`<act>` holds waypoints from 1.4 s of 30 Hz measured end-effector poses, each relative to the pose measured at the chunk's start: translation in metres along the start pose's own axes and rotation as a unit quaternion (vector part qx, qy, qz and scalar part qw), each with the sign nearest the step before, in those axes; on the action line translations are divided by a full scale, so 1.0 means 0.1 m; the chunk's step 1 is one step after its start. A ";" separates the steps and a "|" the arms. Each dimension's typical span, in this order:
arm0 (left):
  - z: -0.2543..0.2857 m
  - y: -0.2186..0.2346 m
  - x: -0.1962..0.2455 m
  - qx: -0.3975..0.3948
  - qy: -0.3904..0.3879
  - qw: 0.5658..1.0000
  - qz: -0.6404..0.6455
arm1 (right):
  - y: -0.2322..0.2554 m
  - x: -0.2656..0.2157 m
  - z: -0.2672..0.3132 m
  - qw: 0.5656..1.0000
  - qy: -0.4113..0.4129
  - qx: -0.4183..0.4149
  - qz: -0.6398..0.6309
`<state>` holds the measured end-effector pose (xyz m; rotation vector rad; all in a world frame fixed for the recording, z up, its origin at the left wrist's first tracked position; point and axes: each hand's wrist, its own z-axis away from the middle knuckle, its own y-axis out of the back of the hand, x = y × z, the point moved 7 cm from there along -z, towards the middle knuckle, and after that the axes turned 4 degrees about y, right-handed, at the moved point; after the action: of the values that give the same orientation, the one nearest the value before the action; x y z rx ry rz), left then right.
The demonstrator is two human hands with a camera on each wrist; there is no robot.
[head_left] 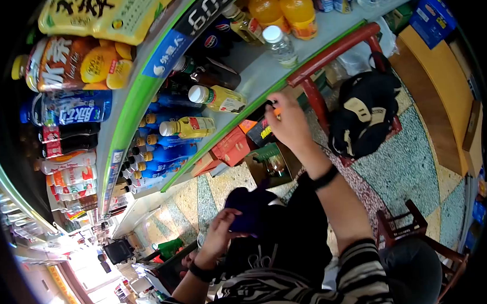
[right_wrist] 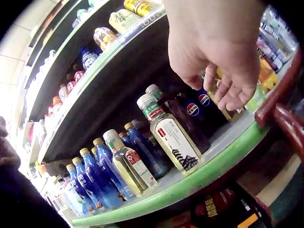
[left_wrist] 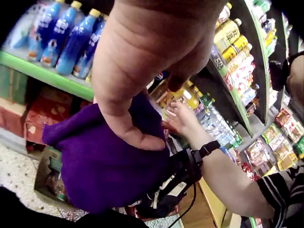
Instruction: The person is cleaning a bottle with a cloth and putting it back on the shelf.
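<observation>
A purple cloth (left_wrist: 109, 161) is in my left hand (head_left: 219, 233); the thumb lies over its near side in the left wrist view. My right hand (head_left: 291, 123) is raised in front of the drinks shelf, fingers loosely bent and nothing between them. Close by on the shelf stands a bottle with a white cap (head_left: 280, 46). Two bottles of pale yellow drink, a nearer one (right_wrist: 175, 142) and a smaller-looking one (right_wrist: 130, 166), stand at the shelf's green front edge. Dark bottles with Pepsi labels (right_wrist: 193, 109) are behind the right hand's fingertips in the right wrist view.
Several blue bottles (right_wrist: 90, 178) line the same shelf, and orange drinks (head_left: 298, 16) stand farther along. Below are red boxes (head_left: 232, 146) and an open carton (head_left: 276, 169). A red wooden chair (head_left: 331, 58) holds a black bag (head_left: 365, 115). A small wooden stool (head_left: 401, 224) is at the right.
</observation>
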<state>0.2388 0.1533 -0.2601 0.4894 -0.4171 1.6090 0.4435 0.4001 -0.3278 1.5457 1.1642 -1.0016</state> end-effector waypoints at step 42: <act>0.28 0.74 -0.53 0.049 -0.151 0.979 0.126 | -1.17 0.62 -2.34 0.765 0.160 -0.317 0.537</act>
<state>0.1704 0.0869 -0.2638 0.7866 -0.6502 1.8103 0.3602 0.6542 -0.3538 1.4577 0.5085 0.4183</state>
